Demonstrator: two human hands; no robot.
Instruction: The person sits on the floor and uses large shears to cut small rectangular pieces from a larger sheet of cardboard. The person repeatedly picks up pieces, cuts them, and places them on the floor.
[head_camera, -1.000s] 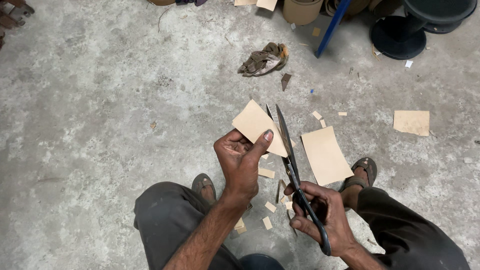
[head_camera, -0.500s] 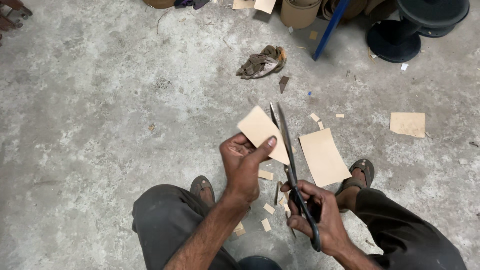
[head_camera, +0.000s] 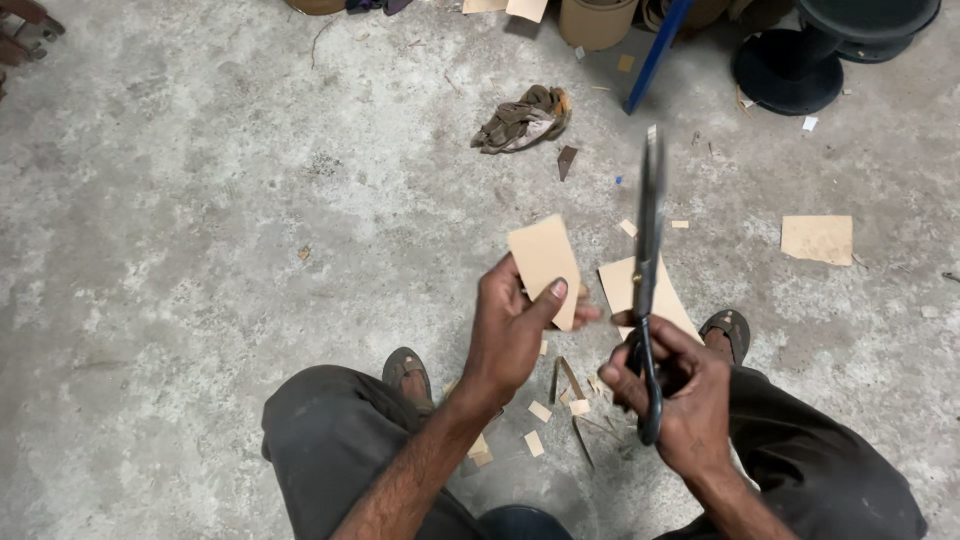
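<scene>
Right hand (head_camera: 672, 398) clenched on the handles of long scissors (head_camera: 648, 270), blades shut, pointing up and away; left hand (head_camera: 512, 328) pinching a tan card piece (head_camera: 545, 262) just beside them, above the concrete floor (head_camera: 250, 230).

A rough grey concrete floor (head_camera: 200, 250) stretches under you, littered with small tan offcuts (head_camera: 540, 411) between your sandalled feet. A larger tan sheet (head_camera: 622, 283) lies flat by your right foot, a square tan piece (head_camera: 817, 239) farther right, a crumpled brown rag (head_camera: 522, 119) ahead, near a round black base (head_camera: 787, 72).
</scene>
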